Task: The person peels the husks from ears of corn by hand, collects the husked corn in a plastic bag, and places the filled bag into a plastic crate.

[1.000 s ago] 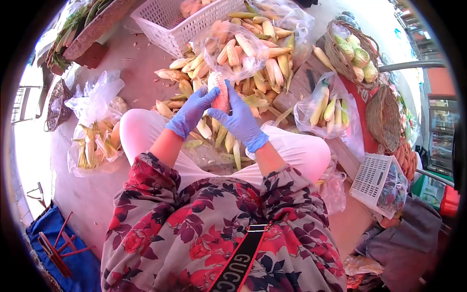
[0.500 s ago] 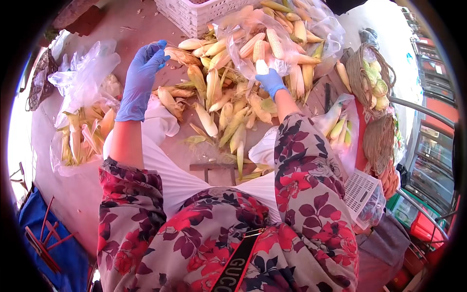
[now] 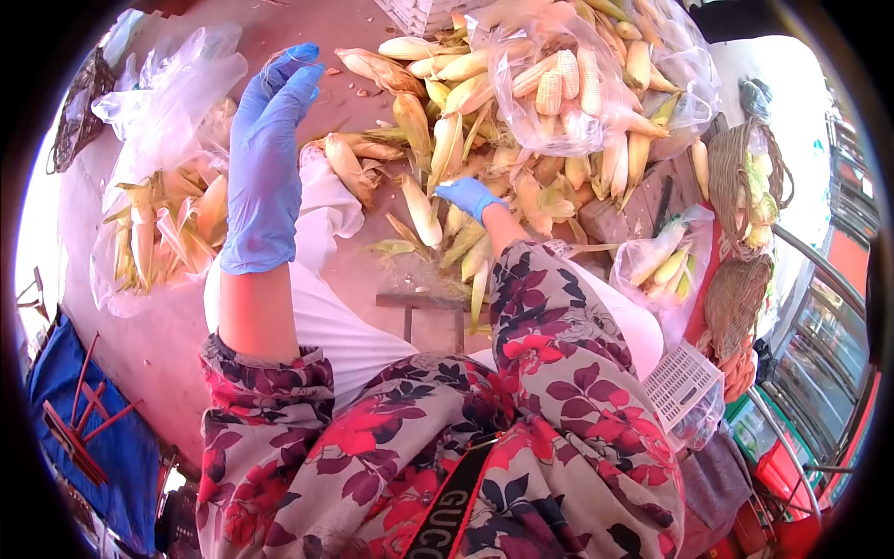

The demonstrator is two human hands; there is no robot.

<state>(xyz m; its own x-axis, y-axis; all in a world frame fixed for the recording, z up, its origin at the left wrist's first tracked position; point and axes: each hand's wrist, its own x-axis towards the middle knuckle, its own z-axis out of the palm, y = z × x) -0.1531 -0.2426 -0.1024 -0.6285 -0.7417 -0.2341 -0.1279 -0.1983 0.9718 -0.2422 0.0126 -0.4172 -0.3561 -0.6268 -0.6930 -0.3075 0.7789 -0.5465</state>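
Observation:
My left hand (image 3: 270, 149), in a blue glove, is raised at the upper left with its fingers bent together; what lies between them, if anything, is too small to make out. Over the heap of husked corn (image 3: 447, 140) is my right hand (image 3: 470, 197), also blue-gloved. Its fingers are closed near a pale cob in husk (image 3: 421, 211), and I cannot make out whether they hold anything. Beyond it, a clear plastic bag (image 3: 549, 129) holds several peeled cobs (image 3: 549, 91).
A bag of husks (image 3: 154, 233) stands at the left. A white crate (image 3: 419, 13) is at the top. To the right are a small bag of corn (image 3: 663, 270), net sacks (image 3: 738, 298), a grey basket (image 3: 684, 387) and a metal rail (image 3: 819, 272).
My right hand has let go of a peeled cob at the clear bag and moved left and down. The view has shifted, and my left hand appears larger.

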